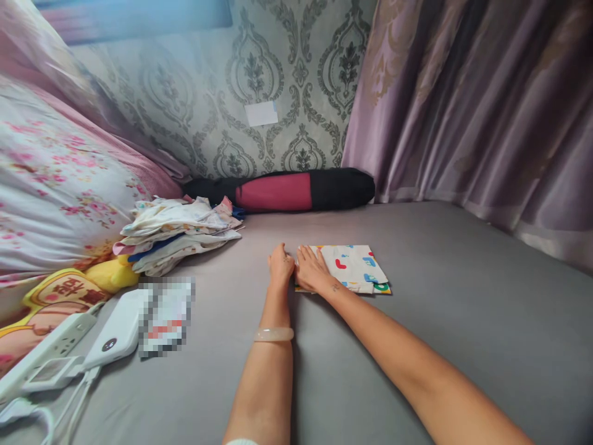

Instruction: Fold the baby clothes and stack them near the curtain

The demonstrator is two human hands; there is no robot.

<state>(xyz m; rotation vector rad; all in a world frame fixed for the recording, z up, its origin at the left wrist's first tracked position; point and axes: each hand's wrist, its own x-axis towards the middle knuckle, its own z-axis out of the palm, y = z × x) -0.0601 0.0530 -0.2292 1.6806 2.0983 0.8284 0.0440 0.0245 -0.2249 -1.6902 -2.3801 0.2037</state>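
Cloth (349,264) folded; my right hand (312,269) flat on it, my left hand (280,266) curled by its left edge, can't tell if pinching.

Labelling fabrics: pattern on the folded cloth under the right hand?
The folded cloth is off-white with red, blue and green shapes; head view.

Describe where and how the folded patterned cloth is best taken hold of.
Probably by the right edge, coming from the right, thumb on top, fingers beneath all layers. The folded patterned cloth lies flat on the grey sheet; the right hand covers its left part, with the left hand close by, while the right edge is uncovered, its layers not quite lining up.
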